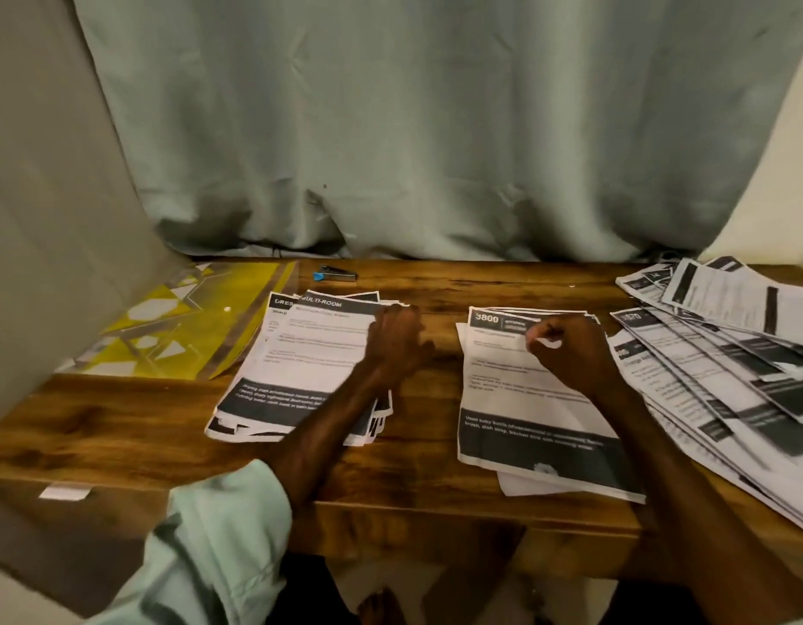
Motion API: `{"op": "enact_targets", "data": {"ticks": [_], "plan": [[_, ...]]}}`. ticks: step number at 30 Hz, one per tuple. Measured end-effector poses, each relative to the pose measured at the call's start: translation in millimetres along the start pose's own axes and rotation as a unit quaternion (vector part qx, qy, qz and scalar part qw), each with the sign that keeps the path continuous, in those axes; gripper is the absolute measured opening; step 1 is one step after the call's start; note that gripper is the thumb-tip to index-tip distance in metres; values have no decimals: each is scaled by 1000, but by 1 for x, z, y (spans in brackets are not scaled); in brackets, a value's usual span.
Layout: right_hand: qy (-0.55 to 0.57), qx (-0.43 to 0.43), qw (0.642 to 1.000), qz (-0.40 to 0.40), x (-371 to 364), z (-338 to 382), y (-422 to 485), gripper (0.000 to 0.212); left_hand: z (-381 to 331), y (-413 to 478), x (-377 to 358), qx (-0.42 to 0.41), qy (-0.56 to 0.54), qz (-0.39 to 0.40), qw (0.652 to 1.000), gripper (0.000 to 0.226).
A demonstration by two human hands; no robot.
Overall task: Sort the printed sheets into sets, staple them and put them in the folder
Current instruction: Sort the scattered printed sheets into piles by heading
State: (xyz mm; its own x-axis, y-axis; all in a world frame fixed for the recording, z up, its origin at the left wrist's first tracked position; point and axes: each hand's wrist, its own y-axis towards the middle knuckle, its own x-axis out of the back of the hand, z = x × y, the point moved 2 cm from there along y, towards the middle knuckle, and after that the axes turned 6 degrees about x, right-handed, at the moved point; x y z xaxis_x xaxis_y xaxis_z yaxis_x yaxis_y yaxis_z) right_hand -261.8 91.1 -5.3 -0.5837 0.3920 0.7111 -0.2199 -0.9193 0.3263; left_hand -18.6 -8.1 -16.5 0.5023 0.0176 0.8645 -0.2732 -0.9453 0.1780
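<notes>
While I watch through the head camera, my left hand [397, 336] lies with loose, mostly straight fingers on the right edge of the left pile of printed sheets [300, 354], whose top page is headed "MULTI-ROOM". It grips nothing. My right hand [566, 349] is curled over the middle pile [526, 444], and its fingertips pinch a small fold of the top sheet [517, 381] near the "3800" heading. A third lot, the fanned sheets [729, 354], spreads loosely over the right end of the wooden table [119, 412] and overhangs its edge. The yellow folder [178, 327] lies flat at the far left, just beside the left pile. The blue-tipped stapler [336, 273] sits at the back, close to the grey-green curtain [435, 128]. A pale sleeve [219, 534] covers my left forearm.
</notes>
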Motion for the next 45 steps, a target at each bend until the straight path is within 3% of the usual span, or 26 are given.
{"op": "enact_targets", "data": {"ticks": [1, 3, 7, 10, 13, 17, 20, 25, 28, 31, 35, 38, 41, 45], "plan": [[-23, -17, 999, -16, 8, -7, -9, 3, -16, -2, -7, -10, -17, 22, 1000, 31], [-78, -60, 994, -38, 19, -27, -25, 22, -43, -2, -24, -36, -9, 76, 996, 35], [-186, -150, 971, 5, 24, -56, -48, 49, -67, 8, -53, 8, 66, 157, 985, 63], [-202, -155, 967, 25, 18, -53, -57, 51, -67, 32, -73, 54, 85, 209, 973, 81], [-210, -157, 965, 25, 15, -48, -58, 51, -48, 69, -112, 80, 8, 225, 971, 105], [-213, -160, 963, 37, 14, -50, -55, 53, -74, 35, -74, 46, -31, 167, 984, 62], [-217, -166, 961, 49, 15, -50, -54, 54, -86, 25, -62, 18, -89, 144, 985, 53], [-207, -166, 963, 47, 16, -50, -54, 54, -85, 17, -58, 88, -282, 161, 942, 27], [-212, -166, 962, 49, 17, -50, -54, 57, -86, 9, -64, 118, -314, 173, 926, 21], [-202, -172, 963, 52, 19, -50, -55, 64, -86, -2, -66, 140, -311, 158, 927, 33], [-86, -134, 986, -46, 30, -51, -54, 103, -82, -12, -47, 69, -330, 115, 934, 32], [120, -130, 978, -109, 42, -44, -43, 119, -79, -20, -12, 12, -379, 94, 921, 18], [338, -145, 921, -125, 46, -36, -28, 102, -78, -25, 21, -13, -442, 84, 893, 20], [373, -65, 919, -109, 53, 0, -13, 34, -77, -24, 52, 3, -530, 19, 848, 17]]}}
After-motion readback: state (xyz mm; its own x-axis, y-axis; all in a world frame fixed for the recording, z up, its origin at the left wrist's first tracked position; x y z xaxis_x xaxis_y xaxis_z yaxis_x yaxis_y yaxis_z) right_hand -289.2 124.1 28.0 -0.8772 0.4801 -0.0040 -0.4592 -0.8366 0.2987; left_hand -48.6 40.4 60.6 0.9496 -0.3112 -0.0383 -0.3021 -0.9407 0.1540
